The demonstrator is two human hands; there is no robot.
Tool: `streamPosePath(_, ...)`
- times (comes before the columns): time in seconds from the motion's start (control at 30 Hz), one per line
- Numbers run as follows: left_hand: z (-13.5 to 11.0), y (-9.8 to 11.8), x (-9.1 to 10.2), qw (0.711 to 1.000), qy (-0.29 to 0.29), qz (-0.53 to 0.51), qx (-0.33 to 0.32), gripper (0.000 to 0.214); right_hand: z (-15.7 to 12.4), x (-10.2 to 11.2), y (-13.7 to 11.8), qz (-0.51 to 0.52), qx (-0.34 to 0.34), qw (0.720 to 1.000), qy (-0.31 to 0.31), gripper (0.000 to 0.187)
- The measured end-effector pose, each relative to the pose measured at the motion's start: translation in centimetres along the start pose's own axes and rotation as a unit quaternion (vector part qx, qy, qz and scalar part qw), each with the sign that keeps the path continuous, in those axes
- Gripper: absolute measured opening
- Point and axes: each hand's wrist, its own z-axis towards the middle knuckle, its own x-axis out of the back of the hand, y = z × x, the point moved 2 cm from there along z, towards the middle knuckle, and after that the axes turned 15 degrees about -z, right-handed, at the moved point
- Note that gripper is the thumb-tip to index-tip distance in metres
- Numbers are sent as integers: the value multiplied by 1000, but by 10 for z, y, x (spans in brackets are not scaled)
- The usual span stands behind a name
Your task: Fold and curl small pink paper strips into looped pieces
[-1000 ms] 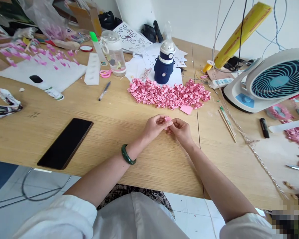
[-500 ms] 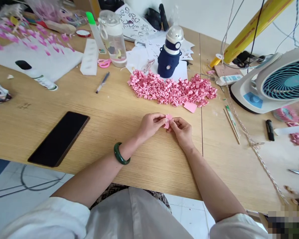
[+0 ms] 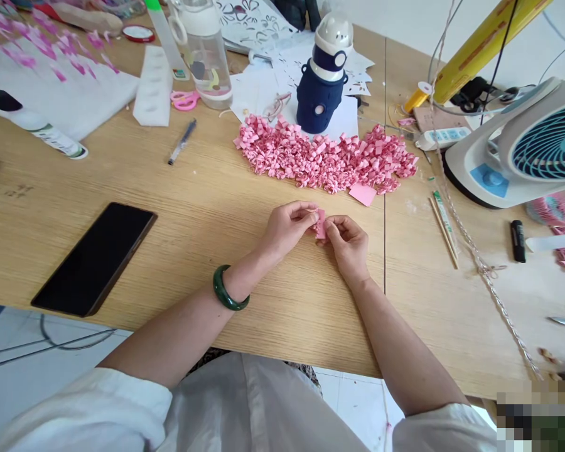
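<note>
My left hand (image 3: 289,226) and my right hand (image 3: 347,243) meet over the wooden table (image 3: 207,213), both pinching one small folded pink paper piece (image 3: 320,223) between their fingertips. A green bangle (image 3: 226,290) circles my left wrist. Just beyond my hands lies a wide heap of folded pink paper pieces (image 3: 324,160), with one flat pink square (image 3: 363,194) at its near edge.
A black phone (image 3: 94,257) lies at the left. A navy bottle (image 3: 324,81), a clear bottle (image 3: 202,50), a pen (image 3: 182,142), pink scissors (image 3: 184,99) and white sheets sit behind. A fan (image 3: 532,147), chopsticks (image 3: 444,229), a black marker (image 3: 517,240) and a twisted cord (image 3: 480,263) are on the right.
The view has tilted down and a little right, so the table items sit higher in the frame. My hands stay together, working the pink piece between the fingertips.
</note>
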Motion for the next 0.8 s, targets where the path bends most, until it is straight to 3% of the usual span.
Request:
streamPosePath(0.17, -8, 4, 0, 996, -13, -69, 63, 31, -3, 6, -6, -71, 110, 991, 14, 25)
streamPosePath(0.33, -12, 8, 5, 993, -47, -80, 72, 31, -3, 8, -12, -76, 193, 978, -31, 19)
streamPosePath(0.43, -11, 5, 7, 992, -85, -69, 66, 32, -2, 9, -13, -80, 172, 981, -50, 12)
streamPosePath(0.53, -10, 1, 9, 992, -105, -38, 58, 34, -1, 11, -12, -68, 142, 987, -42, 20)
streamPosePath(0.7, -11, 6, 11, 998, -61, 18, -27, 52, 1, 11, -6, -18, 48, 998, -23, 31)
streamPosePath(0.8, -13, 10, 12, 996, -67, 43, -45, 47, 0, 9, -6, -13, 33, 999, -33, 33)
